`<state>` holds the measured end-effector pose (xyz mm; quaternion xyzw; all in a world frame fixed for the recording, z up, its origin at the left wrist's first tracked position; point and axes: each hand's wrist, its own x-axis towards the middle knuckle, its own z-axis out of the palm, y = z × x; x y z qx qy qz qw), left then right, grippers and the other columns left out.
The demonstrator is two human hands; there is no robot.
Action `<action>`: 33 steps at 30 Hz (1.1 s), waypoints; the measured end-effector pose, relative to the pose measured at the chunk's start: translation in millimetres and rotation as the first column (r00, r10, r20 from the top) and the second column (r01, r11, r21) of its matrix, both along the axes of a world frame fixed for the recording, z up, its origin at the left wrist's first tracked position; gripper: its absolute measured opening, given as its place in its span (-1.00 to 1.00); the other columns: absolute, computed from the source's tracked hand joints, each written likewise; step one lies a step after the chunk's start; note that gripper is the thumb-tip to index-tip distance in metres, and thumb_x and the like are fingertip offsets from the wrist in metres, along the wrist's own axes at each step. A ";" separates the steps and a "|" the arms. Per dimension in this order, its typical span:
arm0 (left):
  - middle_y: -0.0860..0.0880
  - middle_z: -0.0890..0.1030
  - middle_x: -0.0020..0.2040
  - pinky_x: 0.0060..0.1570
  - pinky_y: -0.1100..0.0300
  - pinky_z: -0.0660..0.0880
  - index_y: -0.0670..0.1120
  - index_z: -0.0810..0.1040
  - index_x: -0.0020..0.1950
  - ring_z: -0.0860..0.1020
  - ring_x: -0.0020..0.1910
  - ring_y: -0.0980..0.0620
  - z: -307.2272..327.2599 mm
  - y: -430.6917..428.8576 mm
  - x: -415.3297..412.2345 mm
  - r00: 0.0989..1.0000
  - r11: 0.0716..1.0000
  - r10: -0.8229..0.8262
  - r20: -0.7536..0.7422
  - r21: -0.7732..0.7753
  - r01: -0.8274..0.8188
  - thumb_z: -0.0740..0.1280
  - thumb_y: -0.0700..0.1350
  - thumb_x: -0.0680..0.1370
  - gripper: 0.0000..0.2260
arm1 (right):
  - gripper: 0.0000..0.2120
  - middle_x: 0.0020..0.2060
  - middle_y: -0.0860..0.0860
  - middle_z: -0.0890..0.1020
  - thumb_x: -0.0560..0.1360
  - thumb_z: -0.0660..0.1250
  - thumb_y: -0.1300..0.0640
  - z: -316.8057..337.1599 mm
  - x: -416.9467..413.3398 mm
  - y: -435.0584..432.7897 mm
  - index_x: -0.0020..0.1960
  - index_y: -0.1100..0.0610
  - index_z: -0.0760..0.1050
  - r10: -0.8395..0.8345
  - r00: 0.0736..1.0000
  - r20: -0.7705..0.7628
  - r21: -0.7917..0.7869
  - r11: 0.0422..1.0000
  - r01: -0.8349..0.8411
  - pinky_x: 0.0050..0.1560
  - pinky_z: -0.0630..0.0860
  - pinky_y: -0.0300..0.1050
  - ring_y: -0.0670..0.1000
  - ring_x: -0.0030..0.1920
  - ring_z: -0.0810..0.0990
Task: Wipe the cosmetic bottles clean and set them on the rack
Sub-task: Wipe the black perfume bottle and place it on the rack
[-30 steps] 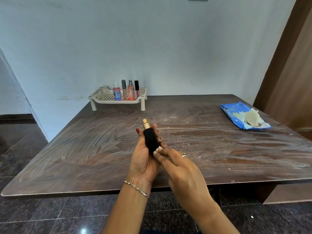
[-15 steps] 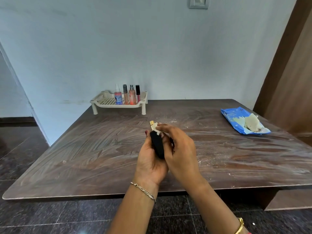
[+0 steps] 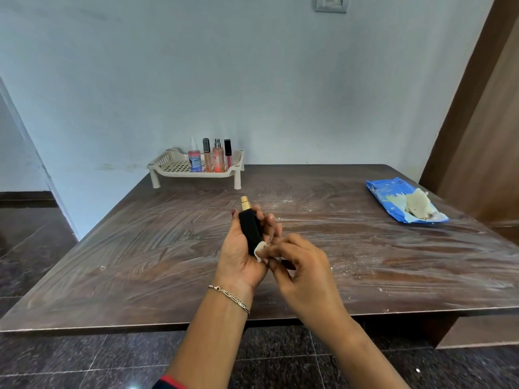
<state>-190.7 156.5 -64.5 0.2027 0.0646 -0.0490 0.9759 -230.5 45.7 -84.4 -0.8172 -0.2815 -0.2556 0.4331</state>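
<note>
Streaked surface (image 3: 140,248): four bottles (image 3: 218,160) already on the rack (image 3: 168,165), left hand (image 3: 238,259) gripping a black bottle (image 3: 250,228), right hand (image 3: 304,269) pinching a wipe (image 3: 259,249) at its base, placement not yet done.

Pale blue painted wall (image 3: 252,80), marked near its base, carries a grey switch plate (image 3: 331,3) at the top edge; dark wood-grain table (image 3: 140,262), smeared whitish and flecked with white specks, stands against it on dark glossy floor tiles (image 3: 42,360); brown wooden panelling (image 3: 483,136) at right.
</note>
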 end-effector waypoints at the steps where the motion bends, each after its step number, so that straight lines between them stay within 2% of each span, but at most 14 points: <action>1: 0.02 0.55 -0.36 0.07 0.12 0.47 -0.12 0.55 -0.10 0.60 -0.34 0.06 1.8 0.5 -0.1 1.000 1.000 0.002 0.009 0.028 -0.002 0.16 0.12 0.59 -0.65 | -0.78 -0.13 -0.14 0.60 0.41 0.42 0.34 0.5 0.4 -3.2 -0.06 0.06 0.64 0.028 0.999 -0.023 -0.022 0.999 -0.028 -0.12 0.58 -0.20 -0.14 -0.09 0.59; 3: 0.01 0.53 -0.37 -0.05 0.16 0.46 -0.12 0.55 -0.10 0.56 -0.39 0.08 5.2 1.5 -0.2 0.999 0.995 -0.011 0.037 0.103 0.007 0.17 0.11 0.59 -0.67 | -0.78 -0.16 -0.12 0.60 0.40 0.44 0.33 5.4 4.0 -9.9 -0.07 0.05 0.65 0.015 0.999 -0.045 -0.044 0.999 -0.017 -0.16 0.58 -0.12 -0.12 -0.12 0.60; 5: 0.01 0.50 -0.38 -0.24 0.22 0.42 -0.11 0.55 -0.09 0.46 -0.47 0.11 7.8 1.2 -0.7 0.998 0.968 -0.016 0.053 0.249 0.002 0.18 0.08 0.60 -0.70 | -0.78 -0.16 -0.09 0.60 0.39 0.45 0.33 16.1 9.5 -16.2 -0.05 0.07 0.65 -0.086 0.996 0.016 -0.024 0.996 0.087 -0.17 0.58 -0.12 -0.12 -0.14 0.59; 7: 0.01 0.48 -0.40 -0.45 0.28 0.37 -0.10 0.53 -0.07 0.39 -0.53 0.12 9.3 -0.9 -3.2 0.998 0.890 0.008 0.057 0.456 -0.033 0.15 0.06 0.62 -0.72 | -0.77 -0.11 -0.07 0.61 0.39 0.44 0.36 30.3 12.7 -18.9 -0.02 0.11 0.64 -0.157 0.979 0.131 0.000 0.987 0.158 -0.11 0.56 -0.21 -0.14 -0.10 0.58; 9: -0.01 0.47 -0.42 -0.59 0.31 0.28 -0.10 0.52 -0.05 0.35 -0.58 0.12 11.0 -4.8 -7.5 0.996 0.793 0.029 0.079 0.605 -0.071 0.13 0.04 0.64 -0.72 | -0.78 -0.05 -0.02 0.62 0.41 0.41 0.38 40.9 15.2 -16.8 0.00 0.17 0.63 -0.161 0.951 0.264 -0.069 0.980 0.185 -0.08 0.56 -0.22 -0.08 -0.06 0.60; 13: -0.02 0.48 -0.46 -0.61 0.29 0.21 -0.09 0.48 -0.17 0.35 -0.59 0.09 12.4 -10.0 -14.6 0.990 0.635 0.054 0.127 0.761 -0.132 0.13 0.00 0.64 -0.72 | -0.77 0.01 0.07 0.63 0.39 0.37 0.38 48.0 23.3 -10.6 0.02 0.21 0.61 -0.089 0.907 0.412 -0.359 0.899 0.252 -0.11 0.57 -0.02 0.09 0.00 0.59; 17: -0.02 0.48 -0.51 -0.58 0.24 0.19 -0.10 0.47 -0.23 0.34 -0.58 0.07 10.3 -6.8 -16.2 0.984 0.540 0.087 0.154 0.823 -0.177 0.12 -0.04 0.64 -0.70 | -0.83 -0.04 -0.03 0.65 0.41 0.36 0.23 55.8 23.3 -7.4 -0.02 0.08 0.60 -0.154 0.875 0.458 -0.483 0.783 0.391 0.16 0.43 -0.03 0.03 0.06 0.57; 20: 0.04 0.44 -0.60 -0.56 0.24 0.17 -0.09 0.43 -0.30 0.33 -0.59 0.07 10.7 -7.5 -17.3 0.981 0.473 0.092 0.168 0.860 -0.192 0.14 -0.09 0.62 -0.70 | -0.88 -0.12 -0.04 0.66 0.44 0.33 0.17 61.0 24.4 -4.4 -0.06 0.05 0.59 -0.203 0.899 0.388 -0.520 0.757 0.396 0.02 0.43 -0.06 0.02 0.00 0.58; 22: 0.06 0.42 -0.61 -0.56 0.24 0.17 -0.09 0.42 -0.32 0.31 -0.58 0.07 8.8 -8.4 -17.5 0.983 0.445 0.077 0.166 0.876 -0.183 0.15 -0.11 0.61 -0.70 | -0.86 -0.14 -0.07 0.65 0.49 0.25 0.12 62.5 26.9 -3.9 -0.06 0.03 0.58 -0.240 0.915 0.326 -0.542 0.746 0.388 -0.01 0.36 -0.07 0.01 -0.03 0.55; 26: -0.01 0.42 -0.55 -0.57 0.23 0.18 -0.14 0.47 -0.27 0.31 -0.60 0.07 1.4 -11.9 -17.6 0.989 0.461 0.047 0.143 0.875 -0.149 0.18 -0.05 0.61 -0.71 | -0.80 -0.16 -0.09 0.64 0.50 0.16 0.01 60.9 26.1 -3.3 -0.08 0.00 0.56 -0.320 0.909 0.267 -0.570 0.709 0.416 0.00 0.27 -0.07 -0.01 -0.05 0.53; 28: 0.01 0.44 -0.57 -0.56 0.23 0.18 -0.15 0.54 -0.20 0.32 -0.60 0.07 -0.5 -13.6 -17.4 0.989 0.465 0.041 0.145 0.873 -0.148 0.19 -0.03 0.61 -0.71 | -0.76 -0.24 -0.07 0.63 0.50 0.14 -0.03 58.9 27.0 -4.7 -0.14 0.01 0.54 -0.366 0.904 0.220 -0.569 0.705 0.423 0.00 0.27 -0.07 0.00 -0.11 0.53; 30: -0.01 0.48 -0.55 -0.57 0.24 0.19 -0.18 0.58 -0.14 0.32 -0.60 0.08 -0.5 -13.6 -16.7 0.987 0.458 0.035 0.156 0.875 -0.155 0.18 -0.05 0.61 -0.71 | -0.73 -0.37 -0.06 0.56 0.51 0.13 -0.04 56.3 30.1 -8.7 -0.27 0.04 0.47 -0.382 0.918 0.110 -0.530 0.759 0.379 -0.04 0.30 -0.06 0.00 -0.24 0.51; 33: -0.09 0.53 -0.46 -0.59 0.25 0.20 -0.15 0.54 -0.21 0.34 -0.60 0.07 -0.1 -12.8 -14.3 0.983 0.458 0.050 0.176 0.871 -0.179 0.17 -0.06 0.61 -0.72 | -0.63 -0.47 -0.04 0.47 0.57 0.11 -0.03 52.7 33.8 -12.4 -0.33 0.13 0.40 -0.298 0.939 -0.169 -0.350 0.909 0.225 -0.25 0.28 -0.10 -0.01 -0.39 0.44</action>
